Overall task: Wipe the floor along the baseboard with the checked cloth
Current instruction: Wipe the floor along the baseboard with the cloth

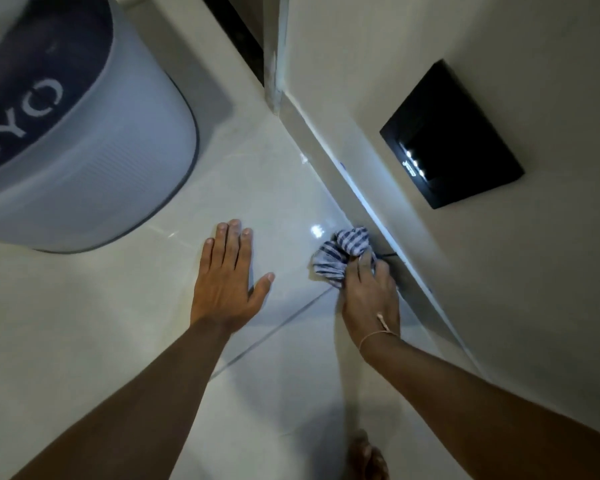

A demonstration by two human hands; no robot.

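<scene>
The blue-and-white checked cloth [342,252] is bunched up on the glossy white tiled floor [278,188], pressed against the foot of the pale baseboard [329,147]. My right hand [369,299] grips its near end, fingers closed over the fabric; a thin cord is tied round that wrist. My left hand [227,278] lies flat on the tile to the cloth's left, fingers spread, holding nothing. The baseboard runs diagonally from upper middle to lower right.
A large rounded white appliance [84,140] with a dark lettered top stands on the floor at upper left. A black switch plate [454,136] is set in the cream wall above the baseboard. A dark doorway gap [236,26] lies beyond. A bare foot [368,459] shows at the bottom edge.
</scene>
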